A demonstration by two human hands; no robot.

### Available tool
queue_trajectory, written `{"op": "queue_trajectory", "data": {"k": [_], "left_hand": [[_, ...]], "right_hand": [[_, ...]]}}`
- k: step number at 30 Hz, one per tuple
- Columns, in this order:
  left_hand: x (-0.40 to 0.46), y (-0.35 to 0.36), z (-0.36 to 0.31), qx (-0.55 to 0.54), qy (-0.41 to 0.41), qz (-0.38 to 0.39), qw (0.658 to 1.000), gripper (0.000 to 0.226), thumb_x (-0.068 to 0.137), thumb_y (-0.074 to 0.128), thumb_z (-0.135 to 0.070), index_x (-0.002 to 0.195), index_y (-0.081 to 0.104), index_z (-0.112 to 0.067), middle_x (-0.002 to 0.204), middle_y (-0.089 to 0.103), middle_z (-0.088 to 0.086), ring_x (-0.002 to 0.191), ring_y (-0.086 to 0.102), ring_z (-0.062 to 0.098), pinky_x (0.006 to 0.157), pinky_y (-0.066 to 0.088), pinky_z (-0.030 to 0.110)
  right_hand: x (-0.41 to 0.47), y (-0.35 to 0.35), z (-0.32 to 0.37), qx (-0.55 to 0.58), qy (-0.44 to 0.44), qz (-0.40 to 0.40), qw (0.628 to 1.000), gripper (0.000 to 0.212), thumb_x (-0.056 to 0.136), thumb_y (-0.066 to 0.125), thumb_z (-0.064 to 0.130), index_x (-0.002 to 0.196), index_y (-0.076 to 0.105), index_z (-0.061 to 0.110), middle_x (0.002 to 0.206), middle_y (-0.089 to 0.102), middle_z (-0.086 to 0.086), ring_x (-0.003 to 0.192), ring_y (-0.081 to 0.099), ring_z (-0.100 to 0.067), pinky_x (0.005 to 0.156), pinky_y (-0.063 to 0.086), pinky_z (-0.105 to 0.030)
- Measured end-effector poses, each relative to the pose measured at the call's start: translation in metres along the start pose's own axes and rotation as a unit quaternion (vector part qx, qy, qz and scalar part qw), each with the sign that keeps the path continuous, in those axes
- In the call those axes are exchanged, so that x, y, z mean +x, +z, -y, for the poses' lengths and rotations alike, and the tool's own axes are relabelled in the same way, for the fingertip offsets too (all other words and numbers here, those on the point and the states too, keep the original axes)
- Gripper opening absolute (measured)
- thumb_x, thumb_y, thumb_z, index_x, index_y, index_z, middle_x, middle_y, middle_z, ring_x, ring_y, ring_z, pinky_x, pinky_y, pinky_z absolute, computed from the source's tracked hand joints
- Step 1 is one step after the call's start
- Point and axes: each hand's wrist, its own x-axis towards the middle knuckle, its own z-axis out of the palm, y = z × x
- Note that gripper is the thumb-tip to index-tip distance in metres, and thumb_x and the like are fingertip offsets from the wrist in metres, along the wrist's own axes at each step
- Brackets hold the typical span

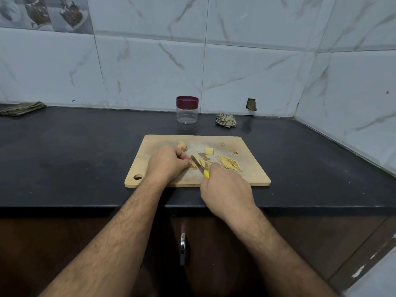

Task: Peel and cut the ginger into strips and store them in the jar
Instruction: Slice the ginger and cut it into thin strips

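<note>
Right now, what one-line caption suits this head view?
Left hand steadies ginger while right hand slices strips with a yellow-handled knife on a wooden board.

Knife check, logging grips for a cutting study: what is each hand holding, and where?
Right hand grips the knife by its yellow handle; left hand pins the ginger slice with curled fingertips.

Folded cloth (21, 108) far left on black counter (75, 146), crumpled rag (226, 120) near wall.

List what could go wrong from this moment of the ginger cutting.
The left hand pinches the ginger slice with its fingertips right beside the knife, so a slip could nick them. The cut strips lie loose by the right hand, which might scatter them. The jar is lidded.
</note>
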Motion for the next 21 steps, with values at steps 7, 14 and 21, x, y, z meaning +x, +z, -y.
{"op": "queue_trajectory", "data": {"k": [7, 14, 21], "left_hand": [[0.0, 0.0, -0.001, -0.008, 0.001, -0.001, 1.0, 0.025, 0.082, 0.076, -0.026, 0.06, 0.067, -0.034, 0.077, 0.067, -0.022, 0.086, 0.062, 0.004, 0.074, 0.047, 0.028], [0.001, 0.0, -0.002, -0.002, -0.001, -0.003, 1.0, 0.023, 0.081, 0.077, -0.028, 0.06, 0.067, -0.031, 0.085, 0.072, -0.016, 0.088, 0.063, 0.006, 0.074, 0.05, 0.029], [0.001, 0.0, -0.001, -0.004, -0.004, -0.002, 1.0, 0.023, 0.081, 0.077, -0.027, 0.061, 0.067, -0.031, 0.083, 0.071, -0.018, 0.087, 0.063, 0.004, 0.074, 0.048, 0.028]], "right_hand": [[0.003, -0.002, 0.003, -0.006, 0.005, 0.022, 1.0, 0.019, 0.099, 0.042, 0.025, 0.113, 0.052, 0.017, 0.093, 0.051, 0.001, 0.084, 0.05, -0.019, 0.067, 0.036, -0.032], [0.005, -0.012, 0.004, -0.027, -0.007, 0.059, 0.998, 0.02, 0.099, 0.04, 0.023, 0.111, 0.056, 0.019, 0.104, 0.058, -0.003, 0.088, 0.048, -0.02, 0.074, 0.037, -0.032], [0.009, -0.011, 0.009, -0.04, -0.018, 0.071, 0.997, 0.027, 0.1, 0.041, 0.022, 0.121, 0.056, 0.017, 0.118, 0.059, -0.004, 0.091, 0.044, -0.019, 0.079, 0.036, -0.033]]}}
